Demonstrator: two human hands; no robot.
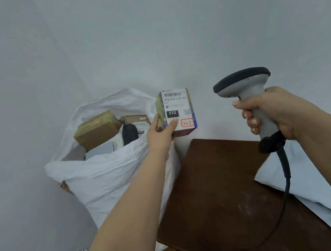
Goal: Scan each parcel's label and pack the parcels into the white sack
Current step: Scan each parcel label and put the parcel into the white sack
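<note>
Above the sack's (pixel 108 176) rim, pinching a box (pixel 177 111) left-handed (pixel 159 134), gripping the scanner (pixel 247 94) right-handed (pixel 273 112), several parcels (pixel 97 129) already packed.

A parcel-sorting corner: a white sack (pixel 112 175) of labelled boxes (pixel 97 129), a corded barcode scanner (pixel 247 92), a brown table (pixel 222 191), bare walls (pixel 147 32).

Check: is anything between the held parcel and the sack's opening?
Nothing visible. The left hand holds the parcel just right of the sack, whose mouth gapes open, though parcels already fill it.
</note>
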